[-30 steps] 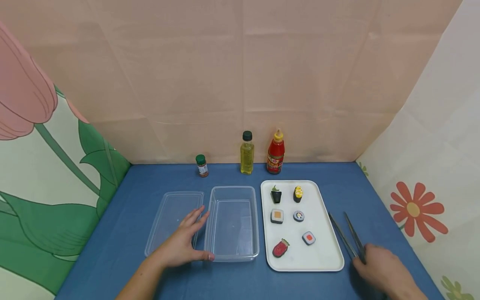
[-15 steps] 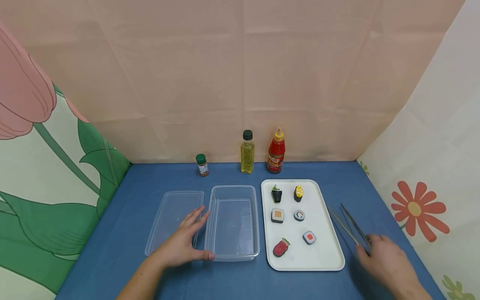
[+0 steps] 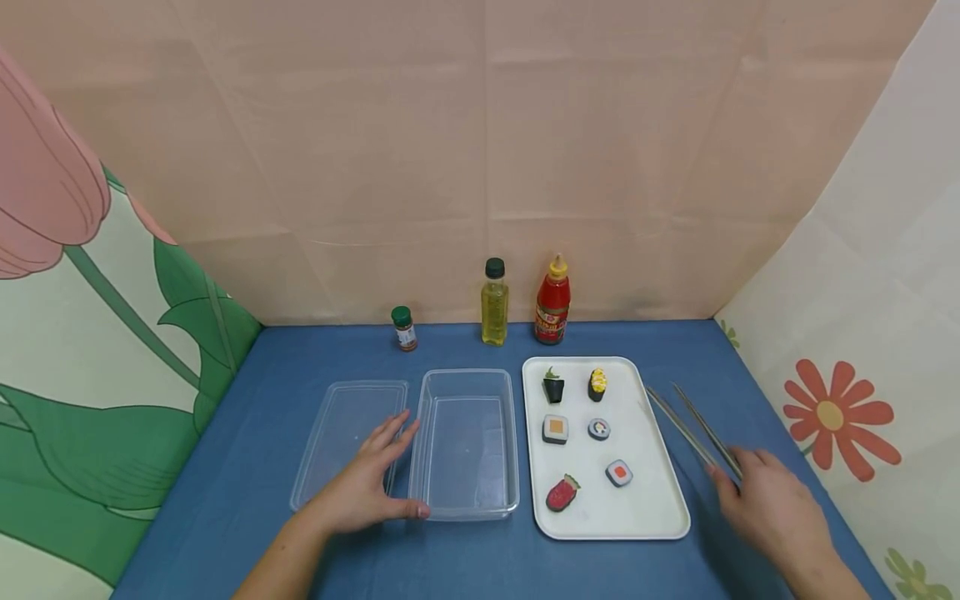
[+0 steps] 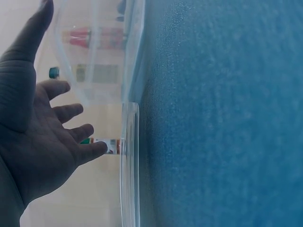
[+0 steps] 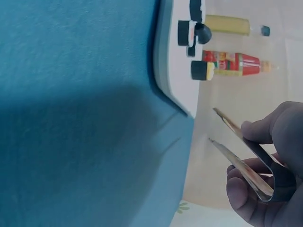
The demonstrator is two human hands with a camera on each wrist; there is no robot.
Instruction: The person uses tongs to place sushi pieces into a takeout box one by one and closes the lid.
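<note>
My right hand (image 3: 776, 508) grips a pair of metal tongs (image 3: 691, 427) between thumb and fingers, their two arms spread apart. In the right wrist view the tongs (image 5: 244, 165) are raised above the blue cloth and hold nothing. Just left of them lies a white tray (image 3: 645, 508) bearing several sushi pieces, among them a red-topped one (image 3: 562, 493), a yellow-topped one (image 3: 597, 385) and a square roll (image 3: 555, 429). My left hand (image 3: 367, 487), fingers spread, is at the left side of a clear plastic container (image 3: 512, 467), its thumb right at the near corner. The container has nothing in it.
A clear lid (image 3: 330, 433) lies left of the container, partly under the left hand in the head view. Along the back stand a small green-capped spice jar (image 3: 405, 331), an oil bottle (image 3: 494, 308) and a red sauce bottle (image 3: 552, 308). Fabric walls enclose the table.
My right hand has lifted the tongs, and their tips have moved forward and slightly left towards the tray's right edge. The left hand has stayed in place.
</note>
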